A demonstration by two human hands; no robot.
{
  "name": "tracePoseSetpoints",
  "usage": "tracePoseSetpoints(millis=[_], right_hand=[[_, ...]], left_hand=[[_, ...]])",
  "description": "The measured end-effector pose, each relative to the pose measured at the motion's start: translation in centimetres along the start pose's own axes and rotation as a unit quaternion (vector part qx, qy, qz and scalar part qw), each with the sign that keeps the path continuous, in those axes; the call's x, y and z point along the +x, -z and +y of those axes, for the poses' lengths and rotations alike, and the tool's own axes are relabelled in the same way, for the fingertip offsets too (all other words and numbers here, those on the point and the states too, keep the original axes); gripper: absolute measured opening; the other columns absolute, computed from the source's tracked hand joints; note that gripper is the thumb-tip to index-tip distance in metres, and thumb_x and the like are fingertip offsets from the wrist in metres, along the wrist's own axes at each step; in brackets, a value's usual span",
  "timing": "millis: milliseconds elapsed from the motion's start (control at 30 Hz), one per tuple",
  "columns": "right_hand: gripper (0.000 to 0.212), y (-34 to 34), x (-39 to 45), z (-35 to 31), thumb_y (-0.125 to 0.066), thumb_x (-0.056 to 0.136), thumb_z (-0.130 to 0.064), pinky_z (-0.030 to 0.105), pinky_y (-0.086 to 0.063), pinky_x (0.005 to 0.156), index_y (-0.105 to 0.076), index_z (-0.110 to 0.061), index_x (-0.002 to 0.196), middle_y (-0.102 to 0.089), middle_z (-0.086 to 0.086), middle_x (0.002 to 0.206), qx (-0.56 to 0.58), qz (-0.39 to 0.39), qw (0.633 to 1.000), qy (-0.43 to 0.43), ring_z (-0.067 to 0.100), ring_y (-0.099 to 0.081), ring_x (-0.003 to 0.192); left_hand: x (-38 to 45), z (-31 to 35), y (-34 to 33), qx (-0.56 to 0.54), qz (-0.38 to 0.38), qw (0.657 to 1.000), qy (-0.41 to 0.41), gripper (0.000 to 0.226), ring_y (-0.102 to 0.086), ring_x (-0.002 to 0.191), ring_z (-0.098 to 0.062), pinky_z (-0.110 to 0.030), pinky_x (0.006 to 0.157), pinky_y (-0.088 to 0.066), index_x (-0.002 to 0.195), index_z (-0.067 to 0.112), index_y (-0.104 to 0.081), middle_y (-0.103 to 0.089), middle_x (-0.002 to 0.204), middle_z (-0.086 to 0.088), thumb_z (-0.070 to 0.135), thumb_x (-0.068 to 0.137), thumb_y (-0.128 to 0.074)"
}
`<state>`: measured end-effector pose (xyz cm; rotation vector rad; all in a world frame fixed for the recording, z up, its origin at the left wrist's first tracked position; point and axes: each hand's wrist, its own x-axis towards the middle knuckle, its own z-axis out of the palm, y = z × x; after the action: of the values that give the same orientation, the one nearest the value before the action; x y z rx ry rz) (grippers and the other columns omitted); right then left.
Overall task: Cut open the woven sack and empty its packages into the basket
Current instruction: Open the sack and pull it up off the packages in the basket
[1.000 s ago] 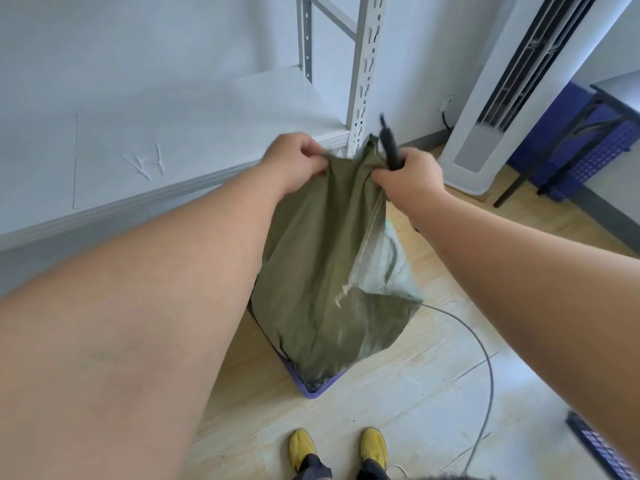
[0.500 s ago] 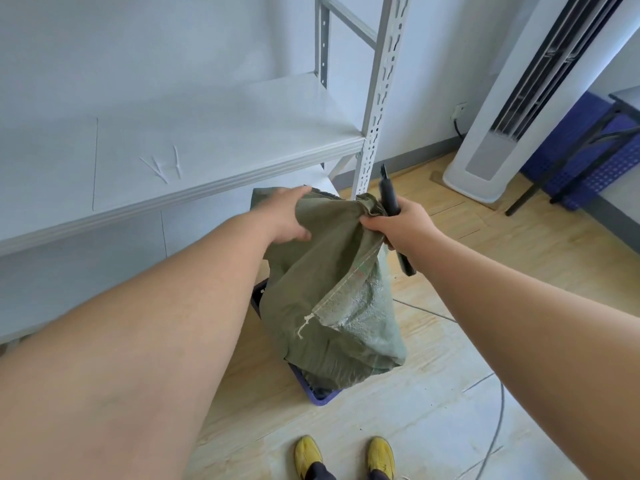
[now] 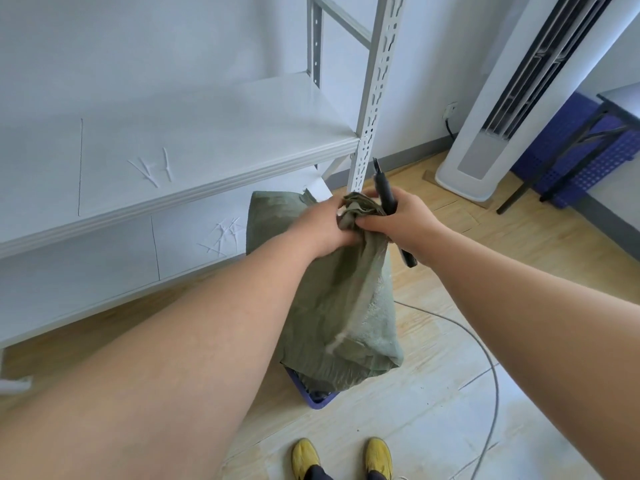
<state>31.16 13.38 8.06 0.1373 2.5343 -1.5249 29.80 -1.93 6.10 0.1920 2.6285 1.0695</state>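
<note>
My left-hand fingers (image 3: 341,216) are curled tight round the bunched top of the olive-green woven plastic sack (image 3: 332,299), and my left hand (image 3: 325,226) presses against the right one. My right hand (image 3: 403,220) pinches the same gathered cloth from the other side, while its fingers are also wrapped round a slim black-handled cutter (image 3: 389,206), whose tip points up and away from me and whose butt sticks out below my palm. The sack hangs straight down from both grips, limp and creased. Its lower end sits inside a blue-violet plastic basket (image 3: 320,403) on the pale wooden floor (image 3: 433,393), directly below my fingers; only a corner of the basket shows. Beyond my fingers stands a white metal shelf rack (image 3: 207,161). A grey cable (image 3: 493,382) curves over the floor to their right.
</note>
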Motion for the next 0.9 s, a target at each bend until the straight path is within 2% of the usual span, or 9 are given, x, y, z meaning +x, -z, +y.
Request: tracePoseSetpoints(millis=[100,200,300,433,533,633,733,833,900], right_hand=[[0.05,-0.6,0.0,1.0,-0.084,0.068,-0.034,0.026,-0.048,0.071,-0.054,-0.024,0.107,-0.06,-0.008,0.088,-0.05,0.048,0.996,-0.058,0.007,-0.057,0.079],[0.026,-0.1,0.0,1.2,-0.077,0.076,-0.028,0.03,-0.045,0.068,-0.06,-0.019,0.094,-0.061,-0.002,0.083,-0.151,0.066,0.981,-0.101,0.014,-0.055,0.071],[0.01,2.1,0.8,-0.7,-0.059,0.084,-0.018,0.029,-0.041,0.065,-0.059,-0.02,0.094,-0.06,0.001,0.086,-0.127,0.238,0.963,-0.006,0.022,-0.056,0.077],[0.02,3.4,1.4,-1.7,-0.067,0.083,-0.02,0.025,-0.042,0.057,-0.064,-0.02,0.102,-0.059,0.0,0.081,-0.239,0.093,0.966,-0.021,0.019,-0.058,0.073],[0.021,3.3,1.0,-1.4,-0.063,0.084,-0.021,0.031,-0.05,0.066,-0.064,-0.019,0.105,-0.063,0.001,0.087,-0.157,0.194,0.968,0.001,0.023,-0.06,0.08],[0.015,2.5,0.6,-1.0,-0.067,0.083,-0.026,0.038,-0.054,0.074,-0.065,-0.019,0.096,-0.064,0.0,0.086,-0.158,0.177,0.971,0.012,0.022,-0.062,0.081],[0.013,2.6,0.6,-0.9,-0.064,0.085,-0.028,0.034,-0.051,0.067,-0.063,-0.02,0.096,-0.063,-0.003,0.083,-0.107,0.229,0.967,0.019,0.019,-0.06,0.075],[0.017,2.5,0.3,-0.6,-0.067,0.083,-0.026,0.029,-0.046,0.062,-0.065,-0.02,0.099,-0.061,-0.001,0.081,-0.164,0.161,0.973,-0.013,0.022,-0.062,0.079],[0.011,2.7,0.3,-0.5,-0.064,0.084,-0.026,0.033,-0.05,0.066,-0.062,-0.021,0.094,-0.061,-0.002,0.081,-0.124,0.212,0.969,-0.013,0.023,-0.061,0.079]], left_hand=[[0.3,-1.0,0.4,0.056,0.117,0.99,0.061,0.002,-0.059,0.095,-0.03,-0.027,0.07,-0.038,0.087,0.023,-0.061,-0.063,0.093,-0.004,0.025,0.086,-0.059],[0.8,-1.1,2.0,0.099,0.167,0.976,0.096,0.014,-0.06,0.1,-0.032,-0.028,0.072,-0.041,0.092,0.019,-0.068,-0.067,0.101,-0.006,0.021,0.087,-0.056],[1.3,-0.8,4.6,0.102,0.263,0.955,0.09,0.019,-0.06,0.099,-0.035,-0.031,0.072,-0.04,0.093,0.013,-0.069,-0.067,0.101,-0.013,0.022,0.089,-0.052],[0.7,-2.3,4.3,0.141,0.157,0.973,0.091,0.02,-0.059,0.101,-0.033,-0.032,0.075,-0.043,0.1,0.019,-0.066,-0.065,0.108,-0.008,0.028,0.088,-0.052],[0.5,-2.5,4.5,0.089,0.254,0.959,0.087,0.013,-0.059,0.094,-0.033,-0.036,0.075,-0.046,0.082,0.022,-0.059,-0.065,0.101,-0.009,0.028,0.089,-0.05],[0.3,-1.9,4.4,0.082,0.218,0.97,0.061,0.016,-0.059,0.095,-0.033,-0.033,0.075,-0.046,0.083,0.02,-0.064,-0.066,0.099,-0.01,0.027,0.09,-0.052],[0.3,-1.3,4.6,0.089,0.281,0.955,0.033,0.016,-0.058,0.091,-0.034,-0.032,0.07,-0.041,0.079,0.017,-0.062,-0.064,0.095,-0.012,0.027,0.09,-0.053],[0.1,-0.8,4.4,0.121,0.2,0.972,0.034,0.018,-0.058,0.091,-0.032,-0.032,0.072,-0.044,0.075,0.02,-0.059,-0.06,0.088,-0.007,0.028,0.09,-0.055],[0.0,-0.4,4.9,0.103,0.254,0.961,0.027,0.02,-0.057,0.087,-0.033,-0.032,0.068,-0.042,0.072,0.017,-0.057,-0.061,0.088,-0.009,0.027,0.089,-0.055]])
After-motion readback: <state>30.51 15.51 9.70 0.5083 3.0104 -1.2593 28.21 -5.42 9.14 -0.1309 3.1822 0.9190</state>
